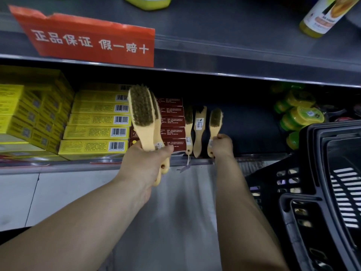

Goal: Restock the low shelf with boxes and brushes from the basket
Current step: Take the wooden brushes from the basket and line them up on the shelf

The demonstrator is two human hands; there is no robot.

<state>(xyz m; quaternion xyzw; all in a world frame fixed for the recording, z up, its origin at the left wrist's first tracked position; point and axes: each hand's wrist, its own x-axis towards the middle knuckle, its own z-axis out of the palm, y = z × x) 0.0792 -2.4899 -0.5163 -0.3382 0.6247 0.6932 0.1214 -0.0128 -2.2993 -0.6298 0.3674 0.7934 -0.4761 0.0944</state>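
Two wooden-handled brushes (141, 112) are gripped together in the left hand (148, 159), whose fingers are curled round both handles. The pair is held upright, bristle heads uppermost, in front of the low shelf (58, 165), near the middle of its front edge. The bristles of the nearer brush are turned toward the camera.

A third brush (215, 121) is held by the right hand (221, 146), with the fingers closed round the lower part of its handle. This brush is set head-up inside the shelf, at the front edge, right of centre. Just to its left, two more brushes (199, 130) are stood side by side against the front lip. A tag on a string is hung from the left one, over the shelf edge.

The left end of the shelf is filled with stacked yellow boxes (97, 120), barcodes turned forward. Dark red boxes (172, 122) are stacked beside them, between the yellow stack and the standing brushes. At the right end of the shelf, green and yellow round tins (300, 112) are piled.

A black plastic basket (312, 192) is seen at the right, below and in front of the shelf's right end; its contents cannot be made out. A red sign (88, 40) with white characters is fixed to the front edge of the shelf above, and a yellow bottle (322, 16) is placed on that upper shelf at the right.
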